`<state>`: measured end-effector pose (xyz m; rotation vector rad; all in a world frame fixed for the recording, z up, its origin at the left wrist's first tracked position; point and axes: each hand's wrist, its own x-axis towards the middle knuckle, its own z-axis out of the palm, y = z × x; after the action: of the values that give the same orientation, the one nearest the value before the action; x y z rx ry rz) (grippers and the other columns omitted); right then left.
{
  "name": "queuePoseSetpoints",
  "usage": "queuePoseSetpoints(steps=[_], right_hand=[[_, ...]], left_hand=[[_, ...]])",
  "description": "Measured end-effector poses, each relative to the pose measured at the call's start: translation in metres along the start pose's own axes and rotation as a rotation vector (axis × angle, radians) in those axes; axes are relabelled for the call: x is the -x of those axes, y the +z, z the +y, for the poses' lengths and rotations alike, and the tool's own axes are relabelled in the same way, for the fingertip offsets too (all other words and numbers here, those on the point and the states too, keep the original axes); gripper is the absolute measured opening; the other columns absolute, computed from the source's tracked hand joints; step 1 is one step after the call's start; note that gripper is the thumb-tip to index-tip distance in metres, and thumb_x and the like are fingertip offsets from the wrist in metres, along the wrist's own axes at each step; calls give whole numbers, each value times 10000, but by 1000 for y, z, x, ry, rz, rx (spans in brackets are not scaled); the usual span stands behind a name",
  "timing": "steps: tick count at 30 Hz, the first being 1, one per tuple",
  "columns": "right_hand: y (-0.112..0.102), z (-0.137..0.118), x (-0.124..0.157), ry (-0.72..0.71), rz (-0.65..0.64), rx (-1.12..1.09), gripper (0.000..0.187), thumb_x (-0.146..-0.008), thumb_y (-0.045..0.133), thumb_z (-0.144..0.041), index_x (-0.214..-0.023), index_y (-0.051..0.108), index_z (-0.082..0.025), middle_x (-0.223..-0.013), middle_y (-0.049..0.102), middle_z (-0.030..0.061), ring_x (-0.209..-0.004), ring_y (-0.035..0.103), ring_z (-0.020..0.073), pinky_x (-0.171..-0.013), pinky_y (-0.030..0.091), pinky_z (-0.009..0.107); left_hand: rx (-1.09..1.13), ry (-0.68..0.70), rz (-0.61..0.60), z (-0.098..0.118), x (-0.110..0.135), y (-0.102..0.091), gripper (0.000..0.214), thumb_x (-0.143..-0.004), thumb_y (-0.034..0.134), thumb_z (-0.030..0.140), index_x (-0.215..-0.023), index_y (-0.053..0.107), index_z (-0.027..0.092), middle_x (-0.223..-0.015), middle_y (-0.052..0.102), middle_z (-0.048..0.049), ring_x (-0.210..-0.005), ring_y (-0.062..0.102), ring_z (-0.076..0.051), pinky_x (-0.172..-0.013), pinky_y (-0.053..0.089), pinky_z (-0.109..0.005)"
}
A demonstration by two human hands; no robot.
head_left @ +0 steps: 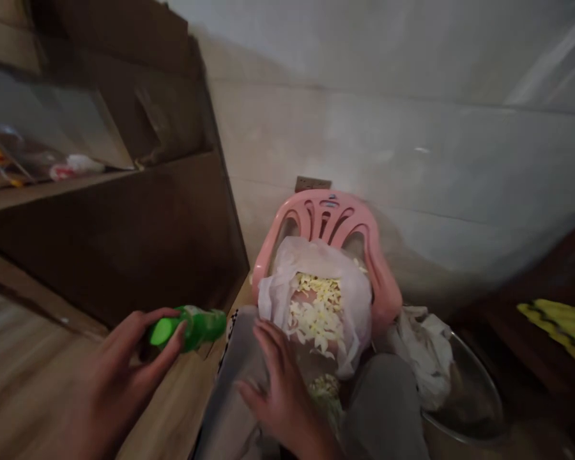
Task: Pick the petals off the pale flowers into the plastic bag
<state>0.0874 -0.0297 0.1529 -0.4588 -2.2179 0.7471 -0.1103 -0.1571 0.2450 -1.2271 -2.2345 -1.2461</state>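
Note:
My left hand (129, 364) grips a small green bottle (199, 327) by its capped end, thumb and fingers on either side. The bottle lies sideways in the air, its far end pointing right. My right hand (280, 383) is beside it over my knee, with fingers stretched out and holding nothing. Just beyond the right hand, a white plastic bag (357, 300) lies spread on a pink plastic chair (268, 252). Loose whitish-yellow flowers (316, 313) rest in the bag. Between my knees shows a bunch of pale buds (326, 390), partly hidden by my right hand.
A brown cabinet (124, 249) stands at left, with small items on its ledge. Behind the chair is a pale tiled wall (412, 147) with a socket plate (313, 184). To the right, a white cloth (424, 351) hangs into a metal basin (474, 396), near a yellow cloth (563, 326).

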Motion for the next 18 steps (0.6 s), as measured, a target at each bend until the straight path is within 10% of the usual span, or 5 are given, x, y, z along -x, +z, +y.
queuePoseSetpoints(steps=[4,7,11,18], right_hand=[[-28,-37,-24,25,-1,-120,994,-740,840,-424,-1568,314,-262,-1484,514,141,-1351,502,347,-1109,460,507],[-49,-55,-15,135,-92,-329,793,-749,819,-474,-1453,497,-304,-1281,685,69,-1125,675,292,-934,581,398],[-44,-52,15,252,98,-509,669,-835,729,-423,-1443,503,-258,-1275,701,65,-1090,705,267,-879,599,343],[-36,-13,30,402,545,-182,523,-950,574,-470,-1434,544,-274,-1340,653,93,-1302,573,298,-1001,542,408]], left_hand=[[232,-30,-22,53,-6,-10,333,-723,701,633,-868,726,334,-817,715,-15,-682,662,-230,-551,537,-319],[402,-97,-51,77,0,1,309,-705,735,608,-855,741,338,-850,742,-12,-717,692,-247,-567,582,-326],[708,-256,-69,93,24,31,383,-812,634,619,-1064,712,342,-1052,758,-30,-934,731,-284,-738,646,-379],[1047,-194,-611,108,81,82,553,-742,754,523,-1281,642,468,-1288,705,11,-1306,585,-317,-1058,543,-418]])
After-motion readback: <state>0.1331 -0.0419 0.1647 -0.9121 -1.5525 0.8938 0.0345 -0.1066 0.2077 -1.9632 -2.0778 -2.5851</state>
